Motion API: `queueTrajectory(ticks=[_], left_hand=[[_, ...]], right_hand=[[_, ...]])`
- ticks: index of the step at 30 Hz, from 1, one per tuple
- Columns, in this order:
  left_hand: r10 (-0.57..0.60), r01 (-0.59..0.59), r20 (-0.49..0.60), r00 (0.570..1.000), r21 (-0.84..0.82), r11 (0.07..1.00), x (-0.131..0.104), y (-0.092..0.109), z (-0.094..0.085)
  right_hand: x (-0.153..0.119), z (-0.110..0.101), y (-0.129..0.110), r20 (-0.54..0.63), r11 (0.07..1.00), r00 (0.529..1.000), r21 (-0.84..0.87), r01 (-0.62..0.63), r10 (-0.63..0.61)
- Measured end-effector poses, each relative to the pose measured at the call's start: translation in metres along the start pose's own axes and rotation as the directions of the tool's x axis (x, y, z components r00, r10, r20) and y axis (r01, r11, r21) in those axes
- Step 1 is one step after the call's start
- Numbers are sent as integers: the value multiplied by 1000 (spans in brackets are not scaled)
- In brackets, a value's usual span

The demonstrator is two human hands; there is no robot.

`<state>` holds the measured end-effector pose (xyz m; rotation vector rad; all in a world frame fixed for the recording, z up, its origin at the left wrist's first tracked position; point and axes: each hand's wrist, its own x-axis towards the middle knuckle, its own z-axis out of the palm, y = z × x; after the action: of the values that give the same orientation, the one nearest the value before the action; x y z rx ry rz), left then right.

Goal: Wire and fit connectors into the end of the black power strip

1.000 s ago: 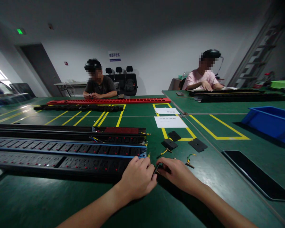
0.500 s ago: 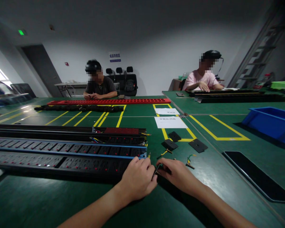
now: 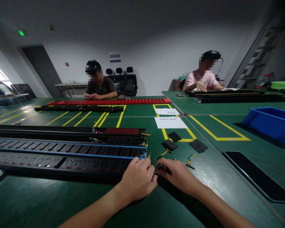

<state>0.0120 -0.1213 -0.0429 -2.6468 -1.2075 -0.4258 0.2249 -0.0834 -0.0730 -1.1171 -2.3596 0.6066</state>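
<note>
My left hand (image 3: 139, 177) is closed over the right end of the nearest black power strip (image 3: 90, 164), fingers wrapped over its top edge. My right hand (image 3: 177, 174) faces it, thumb and fingers pinched on a thin black end plate (image 3: 158, 168) at the strip's end; the fingers hide most of this plate. Behind my left hand lies a second power strip with blue edges (image 3: 85, 149). Beyond my right hand are loose black plates (image 3: 198, 145) and short yellow-green wires (image 3: 189, 162) with terminals.
Farther back are more dark rails (image 3: 49, 129), a red slotted rail (image 3: 109, 101) and white paper sheets (image 3: 171, 123). On the right lie a phone-like black slab (image 3: 256, 174) and a blue bin (image 3: 270, 123). Two co-workers sit across the green table (image 3: 137, 117).
My hands stay almost in place at the strip's end. Across the table, the right co-worker's hand has shifted slightly to the left.
</note>
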Motion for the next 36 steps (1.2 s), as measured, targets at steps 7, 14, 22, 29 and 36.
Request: queueTrajectory(ticks=[7,14,22,29,36], left_hand=[[4,-4,-2,1000,-1,1000,0,-1,1],[1,-1,-5,1000,-1,1000,0,-1,3],[10,-10,-2,1000,11,1000,0,0,1],[9,-9,-10,1000,6,1000,0,-1,2],[10,-10,-16,1000,14,1000,-1,-1,2]], right_hand=[[0,0,-1,-6,1000,1000,-4,-1,1],[1,1,1,2,1000,1000,-22,-7,7],[1,0,-1,2,1000,1000,-21,-12,12],[0,0,0,8,1000,1000,-12,-6,6],[1,-1,0,1,1000,1000,-12,-5,5]])
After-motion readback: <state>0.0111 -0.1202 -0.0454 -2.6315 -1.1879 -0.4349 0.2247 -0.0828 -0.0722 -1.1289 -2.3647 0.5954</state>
